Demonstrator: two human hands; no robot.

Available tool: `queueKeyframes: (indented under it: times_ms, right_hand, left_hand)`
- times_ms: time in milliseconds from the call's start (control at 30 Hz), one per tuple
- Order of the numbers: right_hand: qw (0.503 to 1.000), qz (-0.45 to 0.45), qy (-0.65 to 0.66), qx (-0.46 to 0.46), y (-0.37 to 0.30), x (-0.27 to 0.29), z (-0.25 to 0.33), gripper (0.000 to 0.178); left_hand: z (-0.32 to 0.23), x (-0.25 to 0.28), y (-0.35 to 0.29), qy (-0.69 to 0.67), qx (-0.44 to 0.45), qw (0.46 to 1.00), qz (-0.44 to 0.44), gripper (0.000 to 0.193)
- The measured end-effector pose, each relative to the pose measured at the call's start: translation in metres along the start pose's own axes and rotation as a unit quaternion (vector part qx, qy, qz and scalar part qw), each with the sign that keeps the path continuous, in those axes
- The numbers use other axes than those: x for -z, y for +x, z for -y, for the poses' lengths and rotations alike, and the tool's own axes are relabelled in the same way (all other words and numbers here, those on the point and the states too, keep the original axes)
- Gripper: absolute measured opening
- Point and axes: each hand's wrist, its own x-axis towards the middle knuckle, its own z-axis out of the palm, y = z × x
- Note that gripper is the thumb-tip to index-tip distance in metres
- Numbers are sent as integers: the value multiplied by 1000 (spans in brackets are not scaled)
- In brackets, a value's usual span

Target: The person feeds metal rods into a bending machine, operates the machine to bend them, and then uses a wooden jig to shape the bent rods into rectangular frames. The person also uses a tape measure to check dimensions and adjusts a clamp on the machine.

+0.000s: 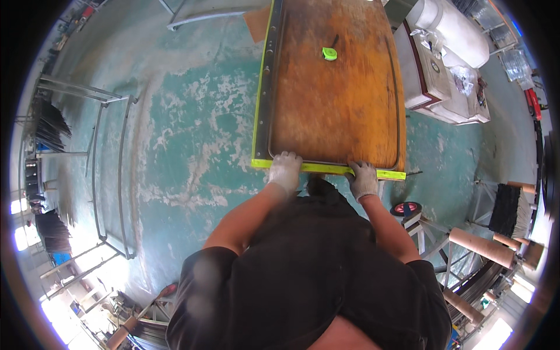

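A worn wooden workbench top (332,99) stretches away in front of me, with yellow-green strips along its left and near edges. On it lies a thin dark metal rod (326,163), bent into a long U with rounded near corners. My left hand (285,170), in a pale knit glove, closes over the rod's near run close to the left corner. Further right, my right hand (364,178), gloved too, curls over the same run at the bench's edge. Both sets of fingertips are partly hidden. A bright green tape measure (329,53) rests toward the bench's far part.
A dark strip with holes (265,93) runs along the bench's left side. White padded blocks (431,76) stand at the far right. Metal tube frames (121,169) are on the left floor. A cart with a red-rimmed wheel (406,209) and cardboard tubes (481,247) are at my right.
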Motion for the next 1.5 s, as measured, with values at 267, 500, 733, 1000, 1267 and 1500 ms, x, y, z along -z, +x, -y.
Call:
queueKeyframes:
  times_ms: [267,500,733,1000,1267,1500]
  right_hand:
    - [995,-21,-16,-98,-1,5,-40,28]
    - [922,-58,-80,-375,9,28,-113,57]
    - [902,-4,-27,-430,29,33,-130,69]
    - [906,-3,41,-421,26,33,-126,70]
    - [917,-19,-50,-395,22,29,-125,71]
    - [885,-47,-13,-463,25,28,-120,56]
  left_hand:
    - [-4,-10,1,5,1,1000,-26,23]
    - [-5,-3,4,27,1,1000,-2,21]
    - [-3,3,4,41,17,999,25,19]
    - [2,5,1,31,32,999,15,18]
    - [-1,7,3,33,37,998,32,21]
    - [-7,21,6,39,40,996,75,27]
